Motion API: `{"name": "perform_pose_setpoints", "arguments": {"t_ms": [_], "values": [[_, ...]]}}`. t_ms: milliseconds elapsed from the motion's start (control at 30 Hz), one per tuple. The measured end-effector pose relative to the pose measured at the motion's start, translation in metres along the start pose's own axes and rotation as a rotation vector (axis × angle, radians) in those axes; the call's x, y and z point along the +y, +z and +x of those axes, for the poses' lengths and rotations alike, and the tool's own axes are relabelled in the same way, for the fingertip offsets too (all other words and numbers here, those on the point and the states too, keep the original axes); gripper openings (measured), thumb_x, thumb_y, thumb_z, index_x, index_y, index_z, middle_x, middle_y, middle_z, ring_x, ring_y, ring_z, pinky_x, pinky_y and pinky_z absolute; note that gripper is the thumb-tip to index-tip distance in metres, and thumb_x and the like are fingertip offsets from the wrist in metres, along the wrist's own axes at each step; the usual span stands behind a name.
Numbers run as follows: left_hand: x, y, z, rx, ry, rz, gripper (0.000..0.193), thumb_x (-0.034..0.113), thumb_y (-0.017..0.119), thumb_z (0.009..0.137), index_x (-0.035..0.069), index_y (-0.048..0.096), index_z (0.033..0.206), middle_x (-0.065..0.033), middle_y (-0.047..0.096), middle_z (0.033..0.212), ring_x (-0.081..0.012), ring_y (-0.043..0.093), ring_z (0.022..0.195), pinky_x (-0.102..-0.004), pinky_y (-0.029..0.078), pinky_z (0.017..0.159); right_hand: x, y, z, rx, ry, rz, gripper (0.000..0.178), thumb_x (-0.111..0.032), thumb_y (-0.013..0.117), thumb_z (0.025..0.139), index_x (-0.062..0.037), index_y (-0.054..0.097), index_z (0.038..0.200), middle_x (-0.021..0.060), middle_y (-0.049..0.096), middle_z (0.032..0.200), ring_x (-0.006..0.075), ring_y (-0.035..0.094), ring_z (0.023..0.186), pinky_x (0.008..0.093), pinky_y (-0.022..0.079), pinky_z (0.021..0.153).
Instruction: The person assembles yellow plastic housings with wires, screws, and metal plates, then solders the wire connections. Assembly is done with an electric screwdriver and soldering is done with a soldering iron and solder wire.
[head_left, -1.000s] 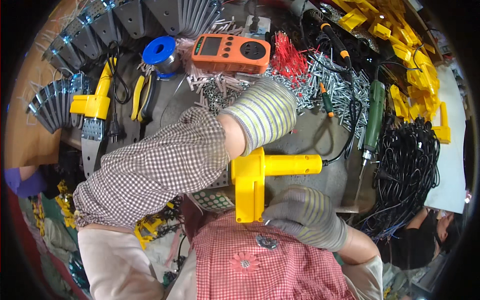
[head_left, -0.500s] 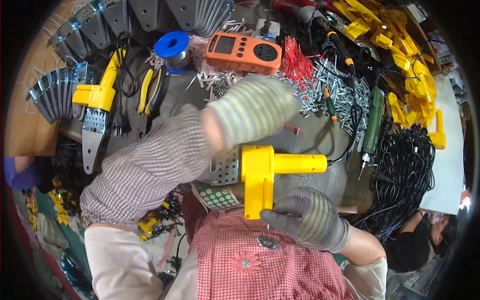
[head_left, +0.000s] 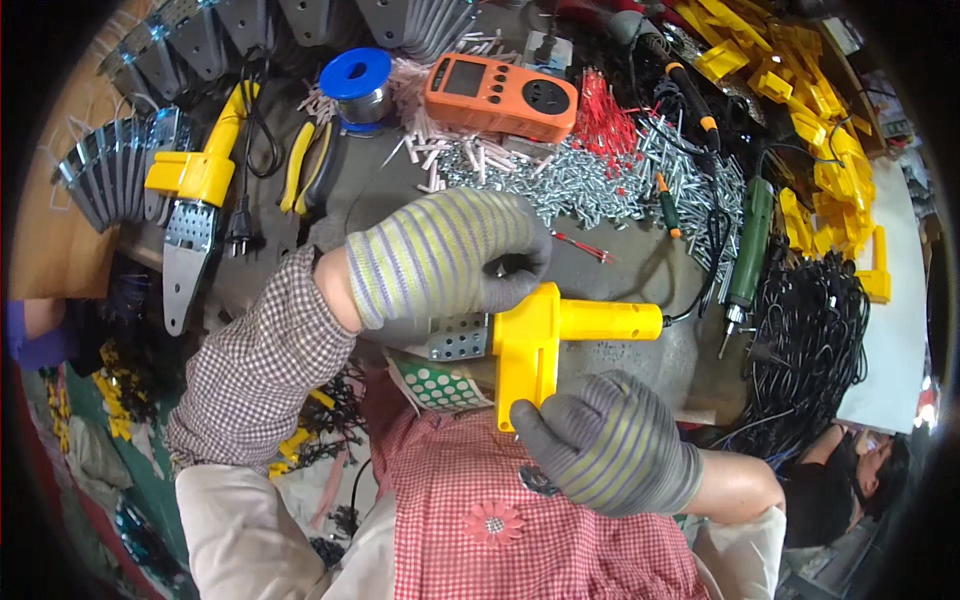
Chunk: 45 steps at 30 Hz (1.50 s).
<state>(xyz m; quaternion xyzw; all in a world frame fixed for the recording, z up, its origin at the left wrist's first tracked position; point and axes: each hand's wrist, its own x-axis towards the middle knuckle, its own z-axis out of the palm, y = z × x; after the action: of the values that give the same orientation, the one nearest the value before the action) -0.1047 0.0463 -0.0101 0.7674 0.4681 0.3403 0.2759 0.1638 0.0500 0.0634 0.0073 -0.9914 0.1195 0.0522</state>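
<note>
A yellow pipe-welding tool (head_left: 527, 345) lies in front of me, its handle to the right and its perforated metal plate to the left. Over its upper edge, my gloved left hand (head_left: 450, 250) is closed, thumb and fingers curled together; whatever is in the pinch is hidden. My gloved right hand (head_left: 620, 440) is closed at the lower end of the yellow housing, thumb and finger against it. Just above the tool lie thin red-sleeved parts (head_left: 583, 246). Past the left hand spreads a pile of loose screws (head_left: 575, 185).
At the back stand an orange meter (head_left: 500, 95) and a blue solder spool (head_left: 357, 80). A second yellow tool (head_left: 205, 175) and pliers (head_left: 305, 170) lie left. To the right are a green electric screwdriver (head_left: 748, 240), black cords (head_left: 808, 350) and yellow housings (head_left: 830, 170). Another person (head_left: 840, 485) sits at far right.
My left hand came back from near the screw pile, down and leftward to the tool's upper edge, its fingers now curled. My right hand stayed by the housing's lower end.
</note>
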Motion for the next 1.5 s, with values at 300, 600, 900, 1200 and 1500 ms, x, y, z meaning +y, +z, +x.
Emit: {"name": "perform_pose_setpoints", "arguments": {"t_ms": [300,600,900,1200,1500], "values": [[0.005,-0.003,-0.011,0.008,0.017,0.05,0.021,0.022,0.078,0.091,0.005,0.073,0.102,-0.0126,0.071,0.098,-0.0352,0.072,0.091,-0.0438,0.059,0.084,-0.022,0.006,0.019,-0.199,-0.223,-0.423,0.041,-0.028,0.064,0.084,0.0091,0.073,0.1,0.0153,0.065,0.09,0.0278,0.063,0.079,0.04,0.054,0.064],[0.003,-0.004,0.0,0.105,0.033,0.095,0.017,0.02,0.075,0.092,0.006,0.073,0.102,-0.012,0.07,0.096,-0.0343,0.071,0.094,-0.0434,0.058,0.086,-0.021,0.011,0.005,-0.083,-0.398,-0.559,0.042,-0.03,0.064,0.085,0.0081,0.073,0.101,0.0169,0.068,0.099,0.0323,0.067,0.093,0.0418,0.056,0.078],[0.006,0.034,0.114,-0.124,0.142,0.448,0.015,0.017,0.077,0.087,0.008,0.079,0.099,-0.0122,0.074,0.097,-0.0337,0.074,0.093,-0.0475,0.06,0.082,0.015,0.004,-0.028,0.081,0.032,0.128,0.03,-0.016,0.072,0.081,0.003,0.074,0.104,0.0086,0.06,0.094,0.0268,0.064,0.087,0.0422,0.057,0.074],[-0.01,0.07,0.174,-0.38,0.096,0.838,0.014,0.015,0.071,0.088,0.008,0.081,0.095,-0.0141,0.077,0.094,-0.0351,0.078,0.092,-0.0474,0.064,0.074,0.078,0.008,-0.083,0.504,0.48,0.41,0.019,-0.012,0.088,0.083,-0.0112,0.077,0.098,0.0055,0.072,0.092,0.0299,0.071,0.084,0.0419,0.058,0.078],[0.01,0.061,0.149,-0.214,0.093,0.379,0.017,0.017,0.079,0.085,0.008,0.077,0.1,-0.014,0.074,0.094,-0.0341,0.076,0.092,-0.0449,0.062,0.081,0.103,0.018,-0.076,0.404,0.257,-0.001,0.02,-0.016,0.088,0.073,-0.0152,0.079,0.091,0.0014,0.062,0.082,0.0238,0.063,0.069,0.0406,0.051,0.057]]}}
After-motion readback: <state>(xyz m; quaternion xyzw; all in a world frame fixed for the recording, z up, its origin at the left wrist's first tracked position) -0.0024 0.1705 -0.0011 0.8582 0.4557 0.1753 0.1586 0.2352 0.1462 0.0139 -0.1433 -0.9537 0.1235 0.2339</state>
